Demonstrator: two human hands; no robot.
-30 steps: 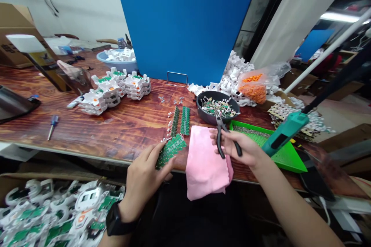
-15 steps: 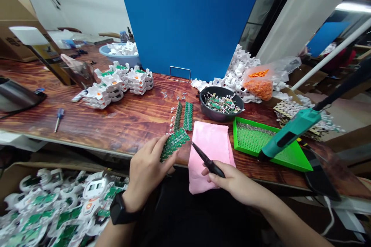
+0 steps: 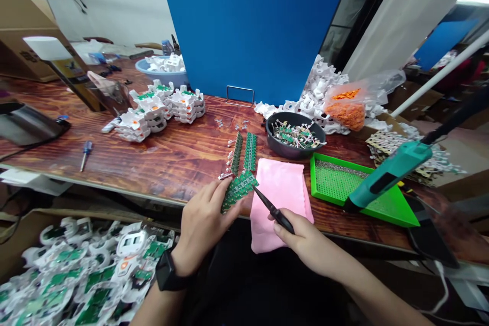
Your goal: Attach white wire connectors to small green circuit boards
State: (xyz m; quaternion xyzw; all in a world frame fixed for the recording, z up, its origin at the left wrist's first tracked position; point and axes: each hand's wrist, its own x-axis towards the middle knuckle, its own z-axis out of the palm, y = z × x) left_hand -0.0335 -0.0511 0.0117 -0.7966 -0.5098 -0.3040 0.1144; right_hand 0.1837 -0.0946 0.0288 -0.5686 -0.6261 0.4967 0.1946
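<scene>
In the head cam, the green circuit board (image 3: 239,191)'s pinched in the left hand (image 3: 204,221)'s fingers by the surface (image 3: 183,158)'s near edge, left of the pink cloth (image 3: 281,178). Dark pliers (image 3: 274,210) are gripped in the right hand (image 3: 305,238)'s fingers, tips basically at the board.

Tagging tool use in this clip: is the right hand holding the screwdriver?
No, the right hand holds black-handled pliers, while the screwdriver lies apart on the table.

One head view: we look from above and behind left grip (image 3: 206,219) and right grip (image 3: 301,237), facing forward and down over surface (image 3: 183,158). Both grips near us, low in view; blue panel (image 3: 252,25) farther off beyond them; wide span either side of grips.
</scene>
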